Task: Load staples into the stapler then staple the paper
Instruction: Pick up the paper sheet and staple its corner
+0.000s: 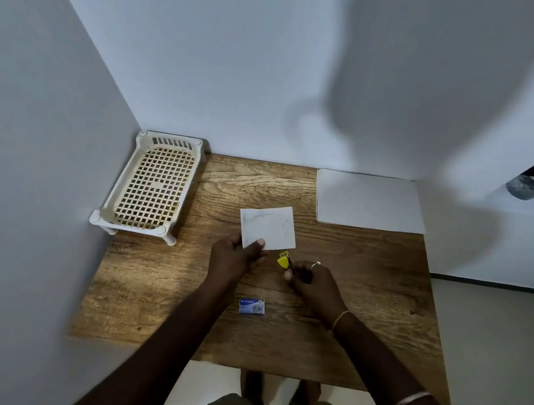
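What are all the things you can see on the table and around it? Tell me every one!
table: one, brown wood, against the walls
basket: one, cream plastic, far left corner
paper sheets: one stack, white, far right
small paper: one, white, held at its near corner
stapler: one, yellow, beside the small paper
staple box: one, blue, near the table's front
left hand: holds the small paper
right hand: holds the stapler, wears a ring

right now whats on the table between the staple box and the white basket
In the head view, only the left forearm crosses above that stretch; the wooden table between the staple box and the basket is otherwise bare.
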